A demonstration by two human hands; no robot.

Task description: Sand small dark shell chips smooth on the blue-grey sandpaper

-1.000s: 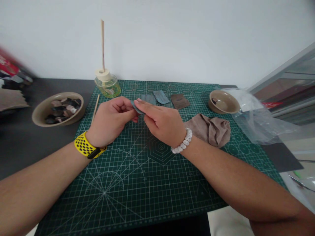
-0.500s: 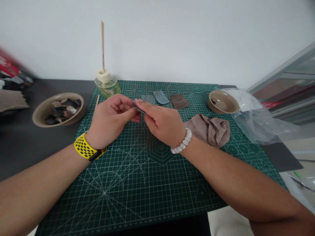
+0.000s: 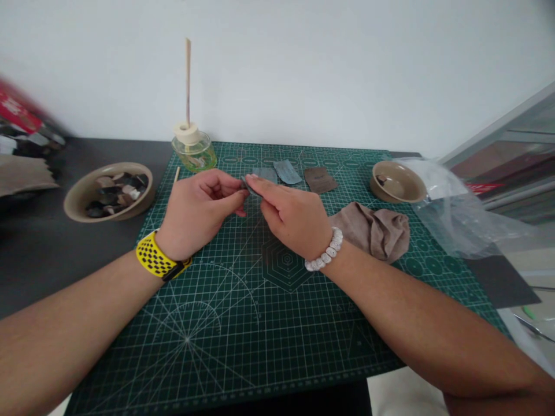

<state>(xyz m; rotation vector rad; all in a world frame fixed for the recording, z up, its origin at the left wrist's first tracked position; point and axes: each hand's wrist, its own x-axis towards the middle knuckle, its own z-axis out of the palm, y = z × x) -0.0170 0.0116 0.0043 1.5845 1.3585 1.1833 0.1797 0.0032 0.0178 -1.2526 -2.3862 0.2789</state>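
My left hand (image 3: 195,211), with a yellow watch strap at its wrist, is closed in a pinch over the green cutting mat (image 3: 217,346). At its fingertips is a small dark piece, mostly hidden. My right hand (image 3: 299,222), wearing a white bead bracelet, presses a thin grey piece of sandpaper (image 3: 254,190) against it, fingers together. Beyond the hands lie a blue-grey sandpaper sheet (image 3: 287,172), another partly covered one (image 3: 265,174) and a brown sheet (image 3: 321,179) with print on its back.
On the left stands a bowl (image 3: 73,199) of dark and tan chunks, with a reed diffuser bottle (image 3: 195,153) behind. A second bowl (image 3: 410,179) holds one small piece. Nearby are a crumpled brown cloth (image 3: 377,228) and a clear plastic bag (image 3: 468,222). A white wall rises behind.
The whole scene has shifted slightly to the right in view. Both hands keep their pinch, and the grey sandpaper stays at the fingertips.
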